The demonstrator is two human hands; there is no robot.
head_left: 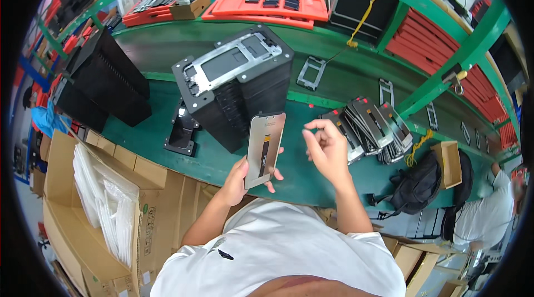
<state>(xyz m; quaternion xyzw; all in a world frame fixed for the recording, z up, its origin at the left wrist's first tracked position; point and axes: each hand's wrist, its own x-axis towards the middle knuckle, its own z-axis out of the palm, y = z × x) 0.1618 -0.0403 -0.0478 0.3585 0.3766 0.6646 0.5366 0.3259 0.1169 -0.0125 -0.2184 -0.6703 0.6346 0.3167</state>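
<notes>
My left hand point(236, 182) grips a phone screen panel point(267, 155) by its edges, fingers wrapped round from behind. The panel stands tilted up, its silvery back toward me, with a dark ribbon strip and a gold patch in the middle. To its right, my right hand point(328, 149) is raised with loosely curled fingers, thumb and index finger apart, nothing visible between them. Beyond the panel rises a tall stack of black trays point(261, 82), topped by a silvery metal frame point(233, 60). Several more screen panels point(367, 124) lie in overlapping piles right of my right hand.
A single black tray point(182, 130) lies left of the stack; more black stacks point(111, 80) stand farther left. An open carton point(147, 191) holds white foam sleeves. Metal frames point(311, 72) lie on the green conveyor. A black backpack point(414, 185) and a person point(486, 219) are at right.
</notes>
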